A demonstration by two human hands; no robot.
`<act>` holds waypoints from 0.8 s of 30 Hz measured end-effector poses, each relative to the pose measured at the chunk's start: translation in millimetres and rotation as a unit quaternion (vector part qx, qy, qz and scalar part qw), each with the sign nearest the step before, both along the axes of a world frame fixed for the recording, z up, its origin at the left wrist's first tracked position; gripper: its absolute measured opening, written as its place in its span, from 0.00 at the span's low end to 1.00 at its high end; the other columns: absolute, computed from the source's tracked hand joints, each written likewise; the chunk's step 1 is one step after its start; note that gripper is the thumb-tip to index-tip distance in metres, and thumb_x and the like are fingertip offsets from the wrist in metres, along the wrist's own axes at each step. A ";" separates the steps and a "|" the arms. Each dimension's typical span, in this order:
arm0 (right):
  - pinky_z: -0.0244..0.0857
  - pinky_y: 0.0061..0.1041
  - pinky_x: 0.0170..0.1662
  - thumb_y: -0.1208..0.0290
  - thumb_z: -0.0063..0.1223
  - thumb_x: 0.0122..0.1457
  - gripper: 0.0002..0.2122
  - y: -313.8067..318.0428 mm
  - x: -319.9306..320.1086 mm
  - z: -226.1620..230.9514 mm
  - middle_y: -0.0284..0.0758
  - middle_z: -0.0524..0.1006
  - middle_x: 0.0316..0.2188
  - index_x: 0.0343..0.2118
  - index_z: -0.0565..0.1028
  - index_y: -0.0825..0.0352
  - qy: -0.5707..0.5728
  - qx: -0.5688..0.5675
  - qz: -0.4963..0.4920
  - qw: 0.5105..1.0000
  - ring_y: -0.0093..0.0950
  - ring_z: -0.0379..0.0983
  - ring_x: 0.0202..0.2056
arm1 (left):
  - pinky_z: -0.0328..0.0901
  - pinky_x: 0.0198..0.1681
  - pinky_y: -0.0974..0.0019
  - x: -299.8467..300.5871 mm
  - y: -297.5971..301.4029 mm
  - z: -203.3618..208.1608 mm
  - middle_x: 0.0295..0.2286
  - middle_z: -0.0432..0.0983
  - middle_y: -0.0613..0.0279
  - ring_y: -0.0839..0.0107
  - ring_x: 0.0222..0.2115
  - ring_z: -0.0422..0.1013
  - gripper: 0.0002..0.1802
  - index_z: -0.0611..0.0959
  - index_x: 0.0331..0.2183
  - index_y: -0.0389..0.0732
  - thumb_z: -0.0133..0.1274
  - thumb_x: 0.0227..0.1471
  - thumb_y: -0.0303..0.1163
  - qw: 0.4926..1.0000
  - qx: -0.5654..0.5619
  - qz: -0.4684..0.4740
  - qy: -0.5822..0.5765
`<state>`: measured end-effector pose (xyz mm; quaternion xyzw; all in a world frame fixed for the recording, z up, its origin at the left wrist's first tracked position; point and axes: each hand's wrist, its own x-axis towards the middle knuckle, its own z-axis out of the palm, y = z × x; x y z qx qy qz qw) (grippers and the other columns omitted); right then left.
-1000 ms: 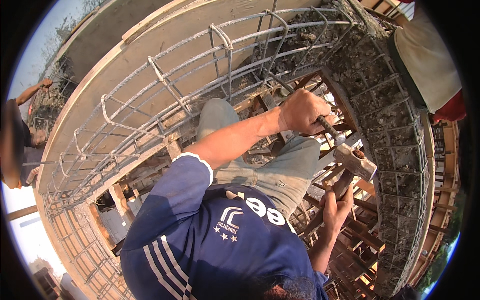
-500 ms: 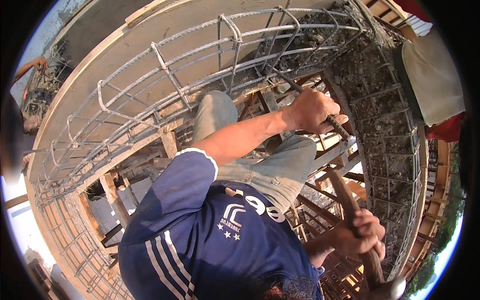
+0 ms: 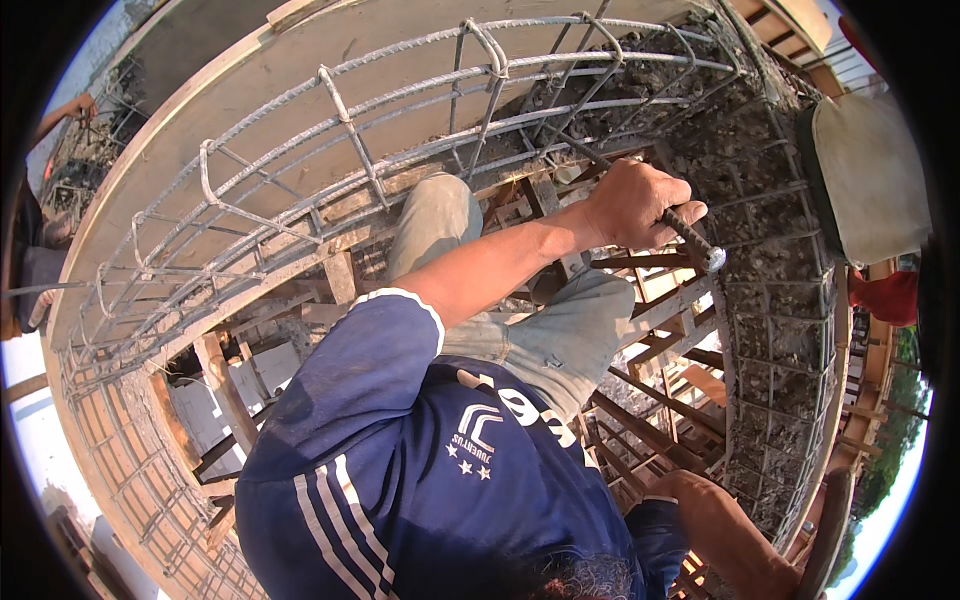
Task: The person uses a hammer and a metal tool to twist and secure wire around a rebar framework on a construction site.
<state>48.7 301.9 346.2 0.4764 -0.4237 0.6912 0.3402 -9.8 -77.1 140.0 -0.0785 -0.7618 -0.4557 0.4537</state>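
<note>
Steel rod point(image 3: 692, 238) held beside rough concrete point(image 3: 778, 325)

The steel rod is clasped in the left hand point(image 3: 645, 203), grip wrapped around it, shiny blunt end protruding. The right hand point(image 3: 784, 582) is barely visible at the lower-right rim; whether its grip is pressed on the wooden handle point(image 3: 836, 515) nearby cannot be told. A curved rebar cage point(image 3: 348, 120) is seen above.

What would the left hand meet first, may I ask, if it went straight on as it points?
The left hand would likely meet the rough concrete to its right, though depth is unclear.
</note>
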 end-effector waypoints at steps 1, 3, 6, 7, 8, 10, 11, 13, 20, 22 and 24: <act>0.67 0.26 0.28 0.66 0.46 0.60 0.09 -17.7 1.3 -12.3 0.33 0.70 0.23 0.32 0.71 0.68 0.005 0.004 0.007 1.000 0.26 0.71 0.27 | 0.60 0.17 0.59 0.0 -1.8 2.0 0.10 0.67 0.58 0.58 0.12 0.68 0.23 0.72 0.13 0.42 0.57 0.54 0.40 1.000 -0.012 0.001 -0.015; 0.70 0.27 0.28 0.62 0.44 0.62 0.13 -57.9 6.9 -40.1 0.35 0.73 0.25 0.31 0.72 0.69 0.021 0.015 0.025 0.999 0.28 0.74 0.29 | 0.60 0.17 0.59 -4.5 4.7 -2.0 0.10 0.67 0.58 0.57 0.13 0.68 0.23 0.72 0.13 0.42 0.57 0.54 0.40 1.000 -0.015 0.000 -0.013; 0.68 0.23 0.29 0.68 0.50 0.60 0.09 -117.6 19.0 -109.9 0.33 0.74 0.26 0.38 0.73 0.68 -0.154 0.279 -0.022 0.948 0.26 0.73 0.27 | 0.61 0.18 0.58 -3.2 0.9 -6.0 0.11 0.68 0.58 0.56 0.13 0.69 0.23 0.73 0.13 0.42 0.57 0.55 0.41 1.000 -0.026 0.018 -0.001; 0.67 0.21 0.30 0.72 0.53 0.59 0.09 -129.4 32.6 -138.2 0.31 0.73 0.26 0.42 0.73 0.67 -0.249 0.403 -0.064 0.878 0.25 0.71 0.26 | 0.61 0.18 0.58 -2.3 4.2 -13.2 0.11 0.68 0.57 0.56 0.14 0.69 0.23 0.73 0.13 0.42 0.56 0.55 0.41 0.999 -0.027 0.019 -0.002; 0.66 0.19 0.30 0.77 0.56 0.58 0.12 -134.2 35.1 -149.3 0.29 0.72 0.25 0.46 0.73 0.66 -0.327 0.512 -0.099 0.788 0.24 0.69 0.25 | 0.61 0.18 0.57 -5.6 5.1 -16.8 0.11 0.68 0.57 0.56 0.14 0.69 0.23 0.73 0.13 0.43 0.56 0.54 0.42 0.999 -0.032 0.028 0.005; 0.66 0.19 0.34 0.73 0.60 0.55 0.16 -121.4 41.1 -135.4 0.32 0.75 0.29 0.46 0.72 0.69 -0.431 0.460 -0.064 0.773 0.21 0.69 0.29 | 0.62 0.18 0.57 0.5 15.7 -19.4 0.12 0.70 0.56 0.55 0.14 0.70 0.23 0.74 0.13 0.42 0.56 0.53 0.42 0.999 -0.029 0.014 -0.011; 0.65 0.21 0.31 0.76 0.57 0.55 0.14 -116.2 45.8 -122.9 0.34 0.74 0.27 0.44 0.70 0.70 -0.400 0.409 -0.086 0.816 0.22 0.68 0.26 | 0.62 0.18 0.57 1.5 12.6 -20.8 0.12 0.70 0.56 0.55 0.14 0.70 0.23 0.74 0.13 0.42 0.57 0.53 0.42 0.999 -0.023 0.020 -0.015; 0.64 0.24 0.23 0.81 0.52 0.57 0.10 -114.1 53.2 -78.9 0.37 0.72 0.22 0.41 0.67 0.71 -0.325 0.289 -0.134 0.891 0.22 0.66 0.20 | 0.62 0.18 0.58 -5.6 5.4 -16.1 0.12 0.71 0.55 0.56 0.14 0.70 0.22 0.74 0.13 0.42 0.57 0.52 0.41 0.999 -0.029 0.010 -0.016; 0.64 0.27 0.27 0.76 0.49 0.59 0.04 -62.1 17.3 5.9 0.33 0.65 0.20 0.36 0.69 0.68 0.018 -0.092 -0.048 0.994 0.26 0.63 0.20 | 0.64 0.20 0.55 -0.6 3.9 -14.6 0.13 0.72 0.56 0.53 0.16 0.72 0.23 0.75 0.14 0.44 0.54 0.55 0.45 0.999 0.000 0.003 -0.033; 0.64 0.28 0.27 0.77 0.49 0.59 0.02 -88.7 17.6 -37.1 0.32 0.67 0.21 0.33 0.69 0.66 -0.020 -0.121 -0.015 0.992 0.25 0.63 0.19 | 0.63 0.19 0.57 -0.9 9.1 -17.8 0.13 0.72 0.56 0.56 0.15 0.72 0.22 0.76 0.14 0.42 0.56 0.53 0.43 1.000 -0.013 0.007 -0.026; 0.65 0.25 0.24 0.82 0.49 0.59 0.04 -156.1 30.1 -129.8 0.30 0.70 0.23 0.31 0.68 0.65 -0.165 0.093 -0.106 0.976 0.21 0.65 0.17 | 0.63 0.19 0.59 -5.6 8.9 -16.5 0.13 0.71 0.56 0.57 0.15 0.71 0.22 0.76 0.14 0.41 0.57 0.53 0.43 0.999 -0.035 0.011 -0.023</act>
